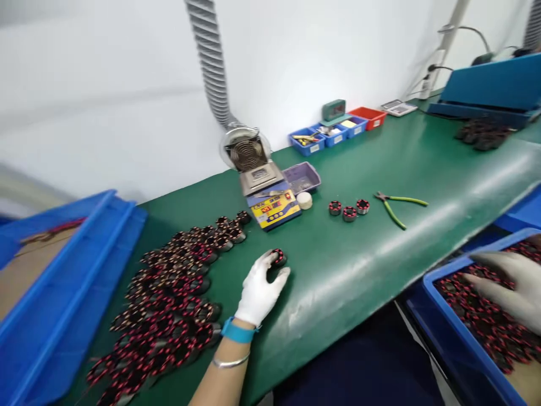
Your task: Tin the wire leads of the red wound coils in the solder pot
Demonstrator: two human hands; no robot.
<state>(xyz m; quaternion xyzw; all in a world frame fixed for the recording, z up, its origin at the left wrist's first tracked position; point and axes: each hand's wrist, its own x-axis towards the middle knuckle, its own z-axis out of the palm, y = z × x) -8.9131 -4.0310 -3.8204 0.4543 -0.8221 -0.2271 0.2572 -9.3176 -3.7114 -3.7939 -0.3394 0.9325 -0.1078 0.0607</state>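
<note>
On the green tabletop, my left hand (260, 290), in a white glove, has its thumb and fingers around one small wound motor stator (278, 257) with red and black windings. My right hand (513, 285), also gloved and slightly blurred, reaches over a blue bin (454, 332) full of red-wound stators (486, 321). Its fingers are stretched out and apart among them; nothing shows gripped. Left of my left hand lies a large spread of stators (169, 299), some with copper-toned and some with red windings.
A yellow-and-blue soldering pot (274, 208) stands below a fume duct (209, 62), beside a purple tray (302, 177). Green-handled cutters (397, 206) lie near three stators (349, 213). Blue boxes (306, 141) line the wall; a large blue tray (80, 282) is at left.
</note>
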